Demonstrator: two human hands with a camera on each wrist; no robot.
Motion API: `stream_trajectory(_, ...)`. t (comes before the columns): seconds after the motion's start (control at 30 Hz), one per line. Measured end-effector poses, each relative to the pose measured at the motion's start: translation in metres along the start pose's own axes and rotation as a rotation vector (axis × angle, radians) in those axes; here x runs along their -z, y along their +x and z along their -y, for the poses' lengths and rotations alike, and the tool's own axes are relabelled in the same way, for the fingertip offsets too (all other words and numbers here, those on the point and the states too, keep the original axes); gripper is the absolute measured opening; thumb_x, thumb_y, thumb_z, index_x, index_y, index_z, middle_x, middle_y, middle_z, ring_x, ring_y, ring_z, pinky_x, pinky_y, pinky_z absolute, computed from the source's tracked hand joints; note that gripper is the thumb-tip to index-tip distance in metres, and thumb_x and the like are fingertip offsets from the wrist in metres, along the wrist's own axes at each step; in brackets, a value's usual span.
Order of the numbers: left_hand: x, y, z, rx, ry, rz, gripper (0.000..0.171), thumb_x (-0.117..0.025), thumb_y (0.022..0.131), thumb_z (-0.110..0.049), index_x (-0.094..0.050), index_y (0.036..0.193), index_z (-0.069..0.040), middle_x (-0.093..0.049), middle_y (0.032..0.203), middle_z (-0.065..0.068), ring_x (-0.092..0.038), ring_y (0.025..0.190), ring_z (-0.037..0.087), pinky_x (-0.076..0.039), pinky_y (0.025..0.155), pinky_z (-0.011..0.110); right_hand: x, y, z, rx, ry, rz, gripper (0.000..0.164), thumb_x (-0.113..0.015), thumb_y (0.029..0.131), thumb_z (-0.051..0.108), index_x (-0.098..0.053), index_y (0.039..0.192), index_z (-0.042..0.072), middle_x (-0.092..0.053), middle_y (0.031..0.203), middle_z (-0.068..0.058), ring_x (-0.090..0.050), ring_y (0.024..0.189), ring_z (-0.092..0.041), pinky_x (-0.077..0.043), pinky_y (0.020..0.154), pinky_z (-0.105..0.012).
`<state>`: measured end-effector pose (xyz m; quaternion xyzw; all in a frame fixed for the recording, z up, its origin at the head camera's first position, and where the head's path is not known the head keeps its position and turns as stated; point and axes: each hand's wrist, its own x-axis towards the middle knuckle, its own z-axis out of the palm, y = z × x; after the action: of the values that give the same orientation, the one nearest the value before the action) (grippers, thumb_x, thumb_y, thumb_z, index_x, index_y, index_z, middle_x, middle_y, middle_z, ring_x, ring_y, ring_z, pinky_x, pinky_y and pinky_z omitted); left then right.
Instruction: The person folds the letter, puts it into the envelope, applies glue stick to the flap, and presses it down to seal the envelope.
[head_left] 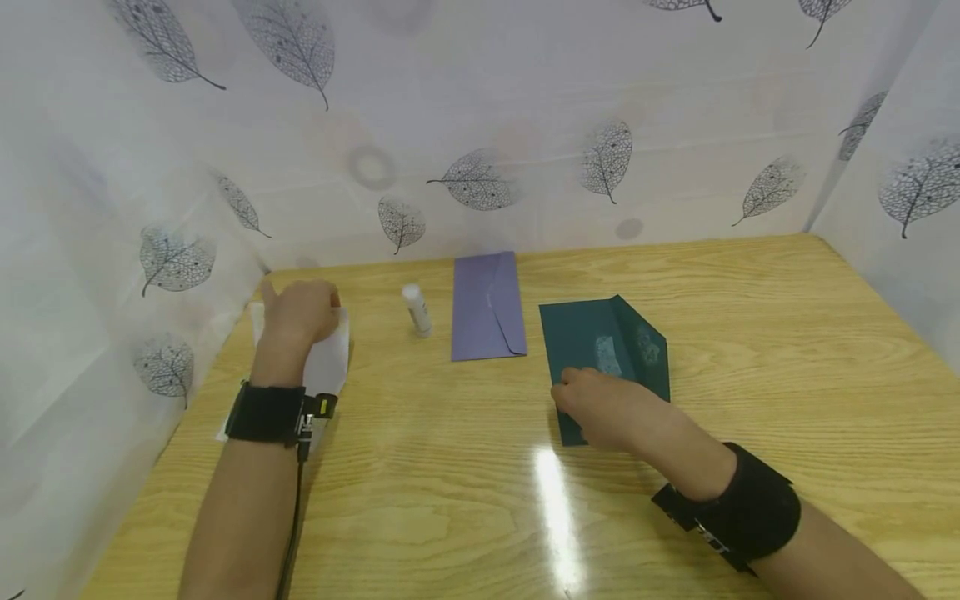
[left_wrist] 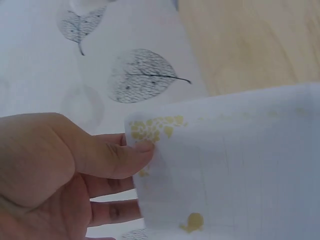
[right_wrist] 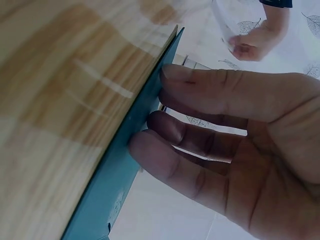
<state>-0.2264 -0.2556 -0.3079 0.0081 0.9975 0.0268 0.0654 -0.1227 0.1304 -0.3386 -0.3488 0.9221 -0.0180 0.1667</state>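
My left hand (head_left: pixel 300 312) pinches the corner of a white sheet of paper (left_wrist: pixel 240 165) with gold print. The thumb lies over the printed corner in the left wrist view, and the other fingers are partly behind the sheet. On the right, a dark green envelope (head_left: pixel 577 329) lies on the table with its flap open and pale patches on it. My right hand (head_left: pixel 607 408) is over its lower part. In the right wrist view, the bent fingertips (right_wrist: pixel 150 150) and thumb touch the green envelope's surface without visibly wrapping its edge.
A purple envelope (head_left: pixel 483 312) lies on the wooden table (head_left: pixel 420 492) near its back edge. Left of it stands a small white tube (head_left: pixel 417 311), possibly glue. A white leaf-patterned curtain (head_left: pixel 525 100) surrounds the table at the back and sides.
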Motion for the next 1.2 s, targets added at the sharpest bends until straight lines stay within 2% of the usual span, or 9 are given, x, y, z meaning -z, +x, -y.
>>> stream_trajectory(0.1, 0.009, -0.006, -0.008, 0.001, 0.015, -0.083, 0.029, -0.056, 0.09, -0.007, -0.066, 0.117, -0.005, -0.066, 0.12, 0.024, -0.058, 0.112, 0.048, -0.005, 0.112, 0.074, 0.0, 0.0, -0.001, -0.004, 0.016, 0.003, 0.028, -0.076, 0.083, -0.002, -0.066, 0.109, 0.001, -0.058, 0.098, -0.008, -0.057, 0.087, -0.021, -0.053, 0.074, -0.032)
stream_trajectory(0.2, 0.02, -0.015, -0.018, -0.015, 0.04, -0.171, 0.031, -0.059, 0.085, -0.003, -0.067, 0.115, -0.005, -0.067, 0.117, 0.023, -0.06, 0.109, 0.048, -0.022, 0.11, 0.071, -0.001, 0.002, -0.002, -0.001, 0.022, 0.002, 0.023, -0.075, 0.085, 0.002, -0.066, 0.107, 0.001, -0.057, 0.095, -0.007, -0.057, 0.083, -0.019, -0.053, 0.071, -0.031)
stream_trajectory(0.3, 0.03, -0.026, -0.028, -0.053, 0.071, -0.255, 0.027, -0.06, 0.086, -0.003, -0.068, 0.112, -0.003, -0.069, 0.11, 0.023, -0.062, 0.101, 0.047, -0.041, 0.094, 0.065, 0.0, 0.003, -0.003, 0.0, 0.038, 0.0, 0.018, -0.072, 0.088, 0.008, -0.067, 0.104, 0.0, -0.058, 0.092, -0.007, -0.057, 0.081, -0.017, -0.052, 0.07, -0.031)
stream_trajectory(0.37, 0.035, -0.034, -0.034, -0.081, 0.075, -0.307, 0.023, -0.06, 0.087, -0.003, -0.068, 0.109, -0.003, -0.07, 0.104, 0.022, -0.064, 0.096, 0.046, -0.046, 0.083, 0.061, 0.0, 0.004, -0.004, -0.002, 0.059, -0.005, 0.016, -0.071, 0.09, 0.011, -0.066, 0.102, 0.001, -0.059, 0.091, -0.007, -0.057, 0.08, -0.017, -0.052, 0.069, -0.031)
stream_trajectory(0.47, 0.042, -0.046, -0.045, -0.126, 0.068, -0.386, 0.018, -0.06, 0.089, -0.003, -0.068, 0.106, -0.003, -0.071, 0.097, 0.02, -0.065, 0.088, 0.043, -0.048, 0.071, 0.056, 0.001, 0.003, -0.004, 0.002, 0.083, -0.029, 0.013, -0.07, 0.092, 0.014, -0.065, 0.097, 0.003, -0.059, 0.089, -0.006, -0.056, 0.077, -0.015, -0.051, 0.067, -0.029)
stream_trajectory(0.67, 0.05, -0.071, -0.064, -0.204, -0.018, -0.517, 0.013, -0.061, 0.092, -0.004, -0.069, 0.102, -0.005, -0.07, 0.095, 0.015, -0.065, 0.081, 0.04, -0.048, 0.062, 0.054, 0.005, 0.002, -0.005, 0.038, 0.116, -0.134, 0.014, -0.066, 0.095, 0.012, -0.058, 0.084, 0.01, -0.053, 0.077, 0.001, -0.048, 0.065, -0.009, -0.044, 0.059, -0.024)
stream_trajectory(0.83, 0.053, -0.09, -0.079, -0.31, -0.069, -0.621, 0.009, -0.064, 0.091, -0.003, -0.07, 0.097, -0.005, -0.07, 0.092, 0.012, -0.065, 0.077, 0.034, -0.048, 0.056, 0.049, 0.007, 0.004, -0.002, 0.08, 0.134, -0.237, 0.01, -0.067, 0.094, 0.014, -0.065, 0.101, 0.007, -0.063, 0.09, -0.003, -0.056, 0.071, -0.009, -0.049, 0.063, -0.024)
stream_trajectory(1.03, 0.053, -0.1, -0.094, -0.45, -0.156, -0.643, 0.006, -0.065, 0.092, 0.0, -0.069, 0.095, -0.004, -0.071, 0.091, 0.01, -0.067, 0.082, 0.03, -0.052, 0.06, 0.043, 0.005, 0.007, 0.0, 0.187, 0.154, -0.479, 0.016, -0.07, 0.093, 0.016, -0.068, 0.106, 0.006, -0.066, 0.096, -0.004, -0.061, 0.076, -0.01, -0.052, 0.065, -0.023)
stream_trajectory(1.2, 0.05, -0.105, -0.102, -0.559, -0.196, -0.707, 0.004, -0.066, 0.092, -0.001, -0.069, 0.094, -0.004, -0.07, 0.091, 0.008, -0.068, 0.082, 0.027, -0.054, 0.059, 0.04, 0.006, 0.006, 0.002, 0.253, 0.205, -0.597, 0.029, -0.07, 0.094, 0.021, -0.064, 0.118, 0.006, -0.066, 0.108, -0.005, -0.065, 0.093, -0.017, -0.055, 0.078, -0.031)
